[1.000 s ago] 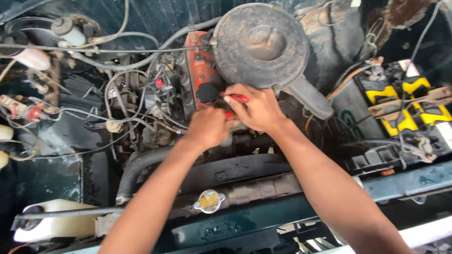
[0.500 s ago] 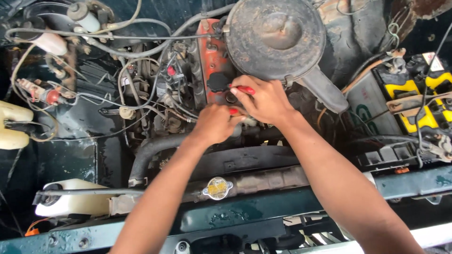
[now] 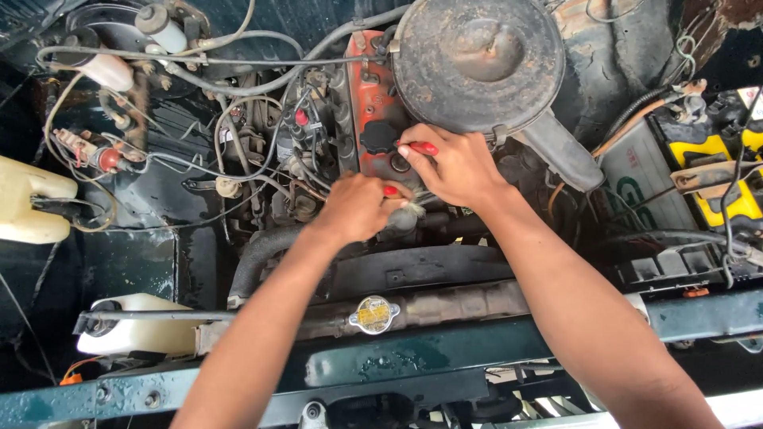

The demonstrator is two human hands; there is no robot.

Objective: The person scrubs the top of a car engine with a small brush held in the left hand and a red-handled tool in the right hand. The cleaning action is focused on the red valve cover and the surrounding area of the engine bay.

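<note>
Our left hand (image 3: pixel 362 208) and right hand (image 3: pixel 455 165) meet, both gripping a red-handled tool (image 3: pixel 421 148) beside the red engine cover (image 3: pixel 372 103).

Both hands, left hand (image 3: pixel 362 208) and right hand (image 3: pixel 453 165), cover whatever they're gripping, only red bits poke out, can't tell what. Battery (image 3: pixel 719 187) runs off the right edge, white tank (image 3: pixel 28 202) off the left. Air cleaner (image 3: pixel 477 63) top is cropped.

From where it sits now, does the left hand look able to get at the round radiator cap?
Probably yes. The left hand is at the engine beside the right hand, and the radiator cap lies uncovered just below its forearm, with nothing over it. Whether the left hand's grip is free is unclear.
</note>
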